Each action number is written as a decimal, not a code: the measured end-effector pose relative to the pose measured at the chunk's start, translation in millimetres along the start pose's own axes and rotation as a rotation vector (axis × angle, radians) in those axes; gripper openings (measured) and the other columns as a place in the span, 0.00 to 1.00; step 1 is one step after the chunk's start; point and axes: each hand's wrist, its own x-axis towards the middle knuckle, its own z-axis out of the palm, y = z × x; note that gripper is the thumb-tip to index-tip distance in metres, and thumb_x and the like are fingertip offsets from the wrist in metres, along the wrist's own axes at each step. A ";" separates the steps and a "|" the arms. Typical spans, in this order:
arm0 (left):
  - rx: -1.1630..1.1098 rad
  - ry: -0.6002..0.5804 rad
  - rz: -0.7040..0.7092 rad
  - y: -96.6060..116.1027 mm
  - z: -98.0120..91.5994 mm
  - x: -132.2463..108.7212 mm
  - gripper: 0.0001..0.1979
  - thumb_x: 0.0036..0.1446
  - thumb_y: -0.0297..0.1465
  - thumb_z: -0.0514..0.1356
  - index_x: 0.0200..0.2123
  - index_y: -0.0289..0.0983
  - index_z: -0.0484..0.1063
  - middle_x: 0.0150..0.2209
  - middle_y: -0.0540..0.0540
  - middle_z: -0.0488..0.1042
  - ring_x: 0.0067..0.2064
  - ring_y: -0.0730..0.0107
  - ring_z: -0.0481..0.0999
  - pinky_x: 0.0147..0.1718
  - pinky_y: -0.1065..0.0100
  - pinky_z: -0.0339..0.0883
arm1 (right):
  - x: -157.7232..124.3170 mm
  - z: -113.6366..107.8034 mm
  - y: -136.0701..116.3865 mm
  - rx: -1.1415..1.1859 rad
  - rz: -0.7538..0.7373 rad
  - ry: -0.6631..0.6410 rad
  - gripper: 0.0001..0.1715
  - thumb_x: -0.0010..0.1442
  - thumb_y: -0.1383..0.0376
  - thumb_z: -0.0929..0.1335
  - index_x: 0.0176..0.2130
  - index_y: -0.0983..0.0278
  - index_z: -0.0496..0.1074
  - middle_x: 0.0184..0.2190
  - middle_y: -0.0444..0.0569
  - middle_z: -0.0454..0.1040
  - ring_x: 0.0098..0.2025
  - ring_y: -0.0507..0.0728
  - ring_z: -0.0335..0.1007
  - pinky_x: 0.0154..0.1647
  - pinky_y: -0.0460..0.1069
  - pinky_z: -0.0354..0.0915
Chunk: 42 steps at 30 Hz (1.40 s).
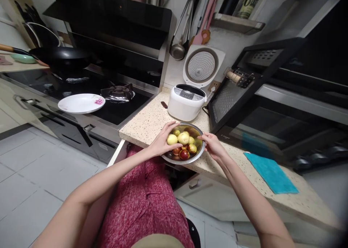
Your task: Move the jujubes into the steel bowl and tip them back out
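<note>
Gripping a steel bowl (pixel 190 125) of green and red fruit (pixel 183 137) w/ both hands at the front of a speckled countertop (pixel 144 123). My left hand (pixel 163 139) wraps the left rim, fingers spread along the far side, thumb lying inside against a pale fruit. My right hand (pixel 213 145) takes the right rim, fingers pressed together on it. Bowl sits partly over the counter edge, just in front of a white rice cooker (pixel 186 103), lid up. Teal cloth (pixel 270 172) lies further R; white plate (pixel 81 103) on the hob, L.
</note>
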 end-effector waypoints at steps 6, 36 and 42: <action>-0.047 -0.010 0.072 -19.9 7.7 13.1 0.40 0.57 0.48 0.70 0.68 0.46 0.62 0.67 0.36 0.61 0.70 0.43 0.62 0.68 0.36 0.60 | 16.3 2.3 -26.1 -0.066 -0.031 0.027 0.20 0.37 0.62 0.75 0.17 0.60 0.59 0.11 0.35 0.56 0.11 0.44 0.47 0.09 0.41 0.49; -0.170 -0.080 -0.165 -60.3 18.5 35.9 0.51 0.40 0.48 0.79 0.67 0.45 0.67 0.64 0.38 0.70 0.65 0.43 0.70 0.66 0.43 0.63 | 68.6 -10.7 -90.2 -0.393 0.032 0.148 0.18 0.46 0.75 0.73 0.16 0.63 0.62 0.10 0.37 0.59 0.12 0.45 0.54 0.11 0.39 0.54; -0.173 -0.087 -0.184 -67.8 18.2 38.0 0.51 0.40 0.47 0.79 0.67 0.42 0.67 0.64 0.36 0.70 0.65 0.41 0.70 0.65 0.40 0.63 | 69.8 -4.1 -102.2 -0.450 0.054 0.149 0.20 0.47 0.75 0.74 0.17 0.63 0.62 0.10 0.38 0.62 0.11 0.45 0.57 0.11 0.38 0.57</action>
